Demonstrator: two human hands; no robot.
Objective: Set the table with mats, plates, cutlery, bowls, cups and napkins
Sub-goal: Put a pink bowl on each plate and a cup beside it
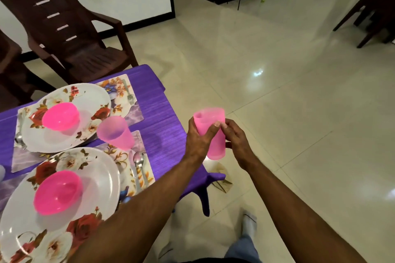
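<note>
Nearest the camera: two bare forearms are being stretched forward from the bottom edge, past the corner of the purple-clothed surface (pixel 162 117).
Left hand (pixel 197 139): its fingers and thumb are being wrapped round the side of the translucent pink plastic cup stack (pixel 211 132), so the stack is being gripped at mid-height.
Right hand (pixel 236 141): its fingertips are being pinched on the stack's rim side, as if one cup is being peeled from another; whether two or more cups are nested cannot be told through the blur.
Where the stack is: it is being held in the air just off the surface's right edge, above the cream tiled floor (pixel 299 102).
Handling: the cups are being judged as light, thin-walled and slightly flexible, smooth enough to slip; nested ones are likely being held together by suction. A hold round the body with the other hand at the rim is being judged best.
Already laid: a single pink plastic cup (pixel 116 132) is standing between the two settings, touching the near floral placemat (pixel 128 162).
Settings: two pink plastic bowls, far (pixel 61 115) and near (pixel 57 192), are being carried on white flower-printed plates, far (pixel 94 100) and near (pixel 102 177).
Cutlery: a steel fork (pixel 128 93) and a steel spoon (pixel 137 164) are lying on the mats.
Napkins: none is being seen.
</note>
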